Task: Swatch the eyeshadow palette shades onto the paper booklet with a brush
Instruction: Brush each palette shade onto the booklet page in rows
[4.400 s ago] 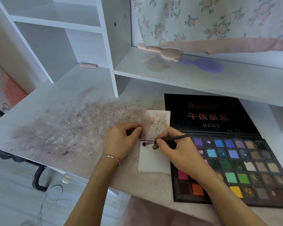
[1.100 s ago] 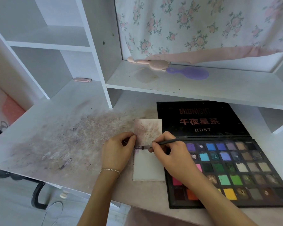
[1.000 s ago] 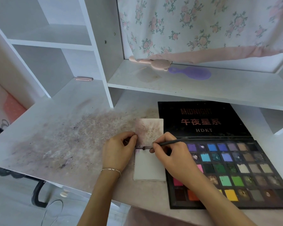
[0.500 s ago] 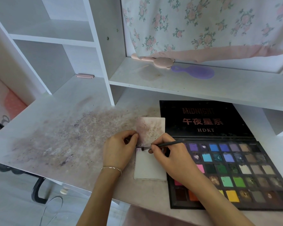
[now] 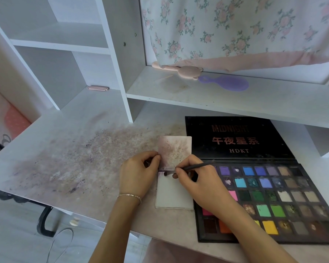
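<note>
Your right hand (image 5: 201,184) pinches the brush (image 5: 191,168), tip on the booklet (image 5: 174,194) just left of the palette (image 5: 273,198). Your left hand's (image 5: 139,175) fingers pin the booklet's fold. Pressing hard could smear powder or shift the page.

The small white paper booklet (image 5: 174,194) lies open on the stained white worktop (image 5: 68,152), touching the left edge of the large black multi-shade eyeshadow palette (image 5: 270,202). On the white shelf (image 5: 235,99) behind them, a pink bear-shaped brush (image 5: 180,70) lies just left of a purple plastic hairbrush (image 5: 226,83).
</note>
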### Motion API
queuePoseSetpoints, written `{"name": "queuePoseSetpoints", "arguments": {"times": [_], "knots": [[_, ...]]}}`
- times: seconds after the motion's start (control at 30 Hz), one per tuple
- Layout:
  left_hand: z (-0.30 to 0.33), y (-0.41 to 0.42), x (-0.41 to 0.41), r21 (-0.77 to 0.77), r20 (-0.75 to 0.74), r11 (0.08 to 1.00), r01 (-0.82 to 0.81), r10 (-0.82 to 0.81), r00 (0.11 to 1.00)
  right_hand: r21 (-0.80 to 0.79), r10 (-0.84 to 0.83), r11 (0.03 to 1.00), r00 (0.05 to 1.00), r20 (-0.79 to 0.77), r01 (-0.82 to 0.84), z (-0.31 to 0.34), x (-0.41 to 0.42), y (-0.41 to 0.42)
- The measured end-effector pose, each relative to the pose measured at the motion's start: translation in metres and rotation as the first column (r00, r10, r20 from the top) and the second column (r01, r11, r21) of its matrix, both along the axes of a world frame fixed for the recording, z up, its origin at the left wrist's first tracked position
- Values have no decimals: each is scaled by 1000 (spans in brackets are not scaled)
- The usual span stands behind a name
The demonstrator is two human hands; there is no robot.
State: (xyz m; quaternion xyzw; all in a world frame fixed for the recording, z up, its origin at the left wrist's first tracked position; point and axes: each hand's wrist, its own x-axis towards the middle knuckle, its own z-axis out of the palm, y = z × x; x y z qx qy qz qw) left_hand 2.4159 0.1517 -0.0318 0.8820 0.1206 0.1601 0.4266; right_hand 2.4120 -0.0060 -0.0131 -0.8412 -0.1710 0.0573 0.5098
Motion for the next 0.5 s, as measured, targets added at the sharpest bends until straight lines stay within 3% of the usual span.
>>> {"name": "queuePoseSetpoints", "arguments": {"times": [0.5], "knots": [[0, 0, 0, -21, 2, 1000, -1, 2, 1000, -10, 8, 1000, 1000, 0, -8, -1, 0, -1]]}}
